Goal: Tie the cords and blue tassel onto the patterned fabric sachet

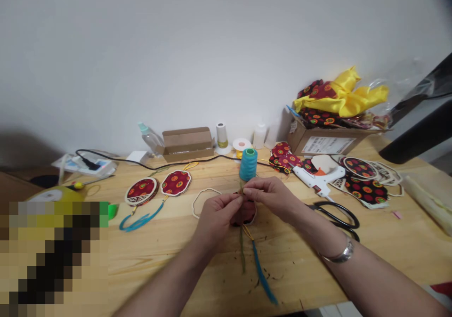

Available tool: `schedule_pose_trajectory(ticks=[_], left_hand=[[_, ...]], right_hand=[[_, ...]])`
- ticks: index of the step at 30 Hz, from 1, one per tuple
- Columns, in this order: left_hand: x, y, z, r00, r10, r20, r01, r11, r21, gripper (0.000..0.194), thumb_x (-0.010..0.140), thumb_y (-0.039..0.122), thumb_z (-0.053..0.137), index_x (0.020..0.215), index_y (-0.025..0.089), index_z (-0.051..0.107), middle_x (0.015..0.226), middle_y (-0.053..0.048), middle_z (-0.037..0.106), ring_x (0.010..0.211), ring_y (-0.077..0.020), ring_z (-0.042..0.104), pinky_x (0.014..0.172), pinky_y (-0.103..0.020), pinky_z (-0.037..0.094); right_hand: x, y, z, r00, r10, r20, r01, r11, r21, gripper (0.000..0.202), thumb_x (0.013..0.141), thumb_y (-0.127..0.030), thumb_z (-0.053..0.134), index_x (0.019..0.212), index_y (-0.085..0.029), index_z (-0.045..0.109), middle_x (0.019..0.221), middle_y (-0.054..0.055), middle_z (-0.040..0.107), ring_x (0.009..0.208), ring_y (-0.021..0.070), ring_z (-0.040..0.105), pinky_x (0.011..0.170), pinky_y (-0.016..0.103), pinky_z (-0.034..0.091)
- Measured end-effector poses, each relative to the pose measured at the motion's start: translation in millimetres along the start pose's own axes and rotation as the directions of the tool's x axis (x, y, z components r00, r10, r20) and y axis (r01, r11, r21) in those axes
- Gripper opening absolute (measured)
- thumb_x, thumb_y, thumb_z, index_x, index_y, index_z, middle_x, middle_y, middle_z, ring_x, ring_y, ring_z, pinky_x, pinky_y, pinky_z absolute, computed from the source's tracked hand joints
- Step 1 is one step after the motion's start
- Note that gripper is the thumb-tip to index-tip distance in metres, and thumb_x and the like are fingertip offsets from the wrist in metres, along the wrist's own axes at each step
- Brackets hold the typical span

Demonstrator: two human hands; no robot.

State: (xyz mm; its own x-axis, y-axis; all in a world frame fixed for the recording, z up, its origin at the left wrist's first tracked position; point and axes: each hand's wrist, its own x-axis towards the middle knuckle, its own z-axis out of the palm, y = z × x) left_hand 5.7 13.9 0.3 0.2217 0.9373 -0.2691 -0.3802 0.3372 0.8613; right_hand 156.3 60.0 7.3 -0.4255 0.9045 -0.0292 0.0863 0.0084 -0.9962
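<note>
My left hand (223,211) and my right hand (263,192) meet at the middle of the table, fingertips pinched together on a thin olive-green cord (242,256). Its short upper end sticks up past my fingers, and the long end hangs down towards me. Under my hands lies a dark red fabric ornament (249,213), mostly covered by them. A yellow loop and a blue tassel (261,274) trail from its near side. Just left is a pale scalloped wooden frame (196,206), partly behind my left hand. A teal thread cone (248,164) stands right beyond my fingers.
Two patterned ornaments (175,183) lie at left. Black-handled scissors (337,215) and a white glue gun (319,179) are at right, near fabric pieces (367,191). A stuffed cardboard box (300,138) stands behind them. A black cable (183,162) runs along the back.
</note>
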Motion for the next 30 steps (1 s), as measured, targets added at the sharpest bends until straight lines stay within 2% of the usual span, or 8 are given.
schedule_pose_trajectory(ticks=[4,13,18,25,30], left_hand=[[0.8,1.5,0.7,1.0,0.021,-0.019,-0.021,0.999,0.047,0.022,0.073,0.03,0.067,0.082,0.01,0.073,0.067,-0.007,0.07,0.062,-0.0159,0.063,0.066,-0.029,0.048],[0.2,-1.1,-1.1,0.999,0.035,-0.009,-0.034,0.997,0.067,0.023,0.074,0.031,0.066,0.084,0.012,0.073,0.068,-0.007,0.071,0.061,-0.0148,0.062,0.065,-0.028,0.049],[-0.7,1.0,0.1,0.999,0.018,-0.041,-0.015,0.998,0.062,0.023,0.072,0.033,0.067,0.082,0.013,0.074,0.065,-0.006,0.07,0.06,-0.0158,0.063,0.067,-0.03,0.05],[-2.5,8.1,4.8,0.988,0.108,-0.113,-0.061,0.932,0.357,0.024,0.07,0.034,0.067,0.078,0.011,0.073,0.062,-0.004,0.067,0.052,-0.0096,0.052,0.05,-0.02,0.038],[-2.2,6.0,3.0,0.979,0.155,-0.131,-0.085,0.899,0.43,0.025,0.071,0.035,0.065,0.078,0.012,0.072,0.06,-0.002,0.065,0.053,-0.0104,0.051,0.051,-0.021,0.038]], right_hand=[[-0.2,1.1,0.7,1.0,0.011,-0.017,-0.011,1.0,0.008,0.019,0.068,-0.033,0.068,0.077,-0.016,0.072,0.075,0.003,0.066,0.07,0.0142,0.055,0.064,0.027,0.043],[0.2,-1.4,1.4,0.997,0.048,-0.057,-0.048,0.999,-0.004,0.017,0.065,-0.031,0.069,0.07,-0.015,0.071,0.068,0.002,0.065,0.065,0.0133,0.054,0.061,0.027,0.042],[1.5,-0.4,2.3,0.993,0.069,-0.094,-0.068,0.998,0.016,0.015,0.064,-0.029,0.068,0.066,-0.014,0.07,0.063,0.001,0.062,0.061,0.0117,0.051,0.059,0.026,0.041],[1.1,1.3,3.1,0.992,0.098,-0.078,-0.094,0.994,0.05,0.019,0.065,-0.032,0.068,0.069,-0.013,0.069,0.062,0.0,0.061,0.058,0.0105,0.05,0.056,0.025,0.039],[0.5,1.0,3.7,0.988,0.124,-0.089,-0.119,0.991,0.058,0.019,0.062,-0.03,0.069,0.07,-0.013,0.068,0.06,-0.001,0.061,0.056,0.0099,0.05,0.056,0.025,0.038]])
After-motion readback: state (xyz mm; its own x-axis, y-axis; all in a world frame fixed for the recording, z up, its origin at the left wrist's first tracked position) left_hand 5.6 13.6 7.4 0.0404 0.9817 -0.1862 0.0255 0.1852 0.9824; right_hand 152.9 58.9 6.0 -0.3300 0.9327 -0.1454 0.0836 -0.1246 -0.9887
